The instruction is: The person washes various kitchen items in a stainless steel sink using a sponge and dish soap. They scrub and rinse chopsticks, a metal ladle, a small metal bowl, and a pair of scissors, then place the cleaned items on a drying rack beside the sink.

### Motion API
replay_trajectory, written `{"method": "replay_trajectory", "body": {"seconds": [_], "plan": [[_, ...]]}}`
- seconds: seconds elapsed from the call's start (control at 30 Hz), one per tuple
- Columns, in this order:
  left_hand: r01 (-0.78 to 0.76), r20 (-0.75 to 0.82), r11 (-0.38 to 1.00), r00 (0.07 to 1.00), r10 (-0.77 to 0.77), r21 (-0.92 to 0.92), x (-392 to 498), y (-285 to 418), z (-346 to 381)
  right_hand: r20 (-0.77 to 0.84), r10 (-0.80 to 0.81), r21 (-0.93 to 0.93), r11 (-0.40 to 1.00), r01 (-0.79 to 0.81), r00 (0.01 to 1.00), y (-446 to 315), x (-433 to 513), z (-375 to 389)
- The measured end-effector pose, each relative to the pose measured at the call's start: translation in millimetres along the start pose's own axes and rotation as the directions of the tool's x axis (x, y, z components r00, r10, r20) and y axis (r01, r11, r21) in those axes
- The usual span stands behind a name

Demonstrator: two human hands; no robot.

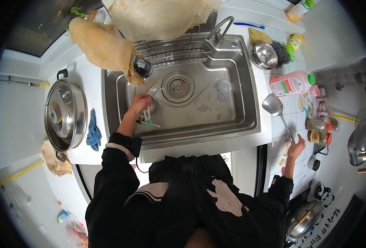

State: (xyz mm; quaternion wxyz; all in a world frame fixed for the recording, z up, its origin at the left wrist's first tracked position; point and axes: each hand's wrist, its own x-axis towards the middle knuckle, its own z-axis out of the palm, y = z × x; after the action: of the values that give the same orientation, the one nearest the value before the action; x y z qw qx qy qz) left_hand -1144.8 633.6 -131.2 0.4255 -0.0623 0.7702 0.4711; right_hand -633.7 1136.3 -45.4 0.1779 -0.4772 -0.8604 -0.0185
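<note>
My left hand (140, 104) is over the left part of the steel sink (251, 117), its fingers closed on a white-and-green utensil (148, 117), possibly a peeler. Wooden chopsticks (152, 86) stick out beyond the fingers; whether they are gripped too is unclear. Partly hidden beneath this hand is a small metal bowl (152, 105), and a thin black-and-white utensil (152, 124) lies on the sink floor. To the right of the sink, my right hand (296, 149) holds the handle end of a steel wok spatula (272, 104), whose broad head points away from me over the tiled-pattern counter.
A lidded steel pot (81, 114) and a blue cloth (94, 131) are left of the sink. The faucet (220, 32) rises behind it. Stacked metal bowls (264, 55), a pink detergent bottle (291, 83) and jars (319, 137) line the right counter. A cloth-covered object (102, 46) overhangs the sink's back left.
</note>
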Motion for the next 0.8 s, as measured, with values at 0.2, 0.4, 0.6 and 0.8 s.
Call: {"method": "replay_trajectory", "body": {"seconds": [0.2,0.4,0.6,0.8], "plan": [[-0.003,0.002,0.998,1.000,0.003,-0.069,-6.6,1.4,-4.1,0.552,0.042,0.769,0.360,-0.528,0.833,-175.3,61.9,-8.6],[-0.127,-0.013,0.981,0.992,0.127,-0.147,-23.0,14.9,-8.4,0.865,0.029,0.464,-0.423,-0.778,0.500,-280.1,157.2,105.6],[-0.539,-0.264,0.841,0.819,0.510,-0.048,-40.0,47.4,-12.0,0.812,0.227,0.584,-0.311,-0.750,0.538,-264.8,214.7,185.8],[-0.550,-0.465,0.478,0.175,0.868,0.685,-46.4,99.2,-10.7,0.758,0.119,0.652,-0.113,-0.750,0.641,-272.6,170.4,158.8]]}}
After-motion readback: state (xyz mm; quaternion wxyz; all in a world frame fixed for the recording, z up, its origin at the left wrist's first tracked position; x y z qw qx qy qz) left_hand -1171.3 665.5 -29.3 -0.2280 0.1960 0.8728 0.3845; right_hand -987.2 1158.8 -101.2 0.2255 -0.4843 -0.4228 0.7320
